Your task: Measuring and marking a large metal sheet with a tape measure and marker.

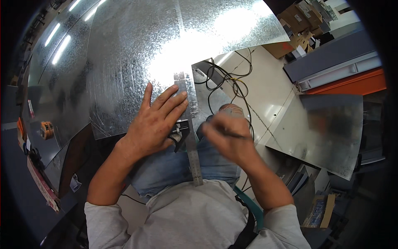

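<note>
A combination square lies across the near edge of a shiny galvanized metal sheet (120, 91). Its steel blade (193, 162) runs from the sheet back toward my body, and its dark head (180, 132) sits by the sheet's edge. My left hand (151, 120) lies flat with fingers spread, pressing on the sheet and the square, its thumb beside the head. Just right of the blade, my right hand (232, 135) is raised and smeared by motion. Its fingers are curled together around a thin dark thing, too blurred to name.
Black cables (236, 79) hang and coil over the tiled floor beyond the sheet's corner. Another metal sheet (319, 128) juts in at right. A yellow-orange tape measure (47, 130) rests on the left surface. Cardboard boxes (300, 18) are piled at the far right.
</note>
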Available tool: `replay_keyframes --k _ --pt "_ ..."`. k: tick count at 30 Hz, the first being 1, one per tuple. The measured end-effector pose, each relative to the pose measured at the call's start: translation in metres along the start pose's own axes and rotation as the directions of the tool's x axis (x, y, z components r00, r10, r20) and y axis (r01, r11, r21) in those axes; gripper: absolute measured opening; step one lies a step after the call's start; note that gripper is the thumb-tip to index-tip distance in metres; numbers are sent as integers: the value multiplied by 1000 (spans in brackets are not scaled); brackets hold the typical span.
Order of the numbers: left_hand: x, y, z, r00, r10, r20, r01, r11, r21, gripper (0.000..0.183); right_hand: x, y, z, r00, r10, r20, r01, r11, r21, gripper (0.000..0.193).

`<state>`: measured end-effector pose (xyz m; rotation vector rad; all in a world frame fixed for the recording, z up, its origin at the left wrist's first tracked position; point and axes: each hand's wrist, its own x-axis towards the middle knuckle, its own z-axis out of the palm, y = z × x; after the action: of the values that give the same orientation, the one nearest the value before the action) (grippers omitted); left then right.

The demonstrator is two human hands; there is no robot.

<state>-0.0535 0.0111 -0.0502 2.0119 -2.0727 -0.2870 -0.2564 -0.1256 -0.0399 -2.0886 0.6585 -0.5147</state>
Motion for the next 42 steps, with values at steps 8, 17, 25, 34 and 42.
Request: replay_keyframes --k 8,17,25,34,42 --pt "0 3 -4 1000 9 -5 -9 1000 -18 103 14 -5 -10 948 -231 -219 220 973 -75 28" --pt "2 4 -2 1000 14 -11 -14 1000 -3 101 80 24 24 925 -212 -317 214 976 -27 34" --pt "3 3 -5 1000 7 11 -7 1000 -11 99 84 18 25 934 -241 -263 235 970 -55 35" --pt "1 2 1 1000 3 5 -3 1000 -3 99 12 10 7 989 -130 -68 126 990 -67 34" --pt "2 5 -4 1000 9 -6 -9 1000 9 105 22 0 -2 939 -242 -244 205 964 -167 29"
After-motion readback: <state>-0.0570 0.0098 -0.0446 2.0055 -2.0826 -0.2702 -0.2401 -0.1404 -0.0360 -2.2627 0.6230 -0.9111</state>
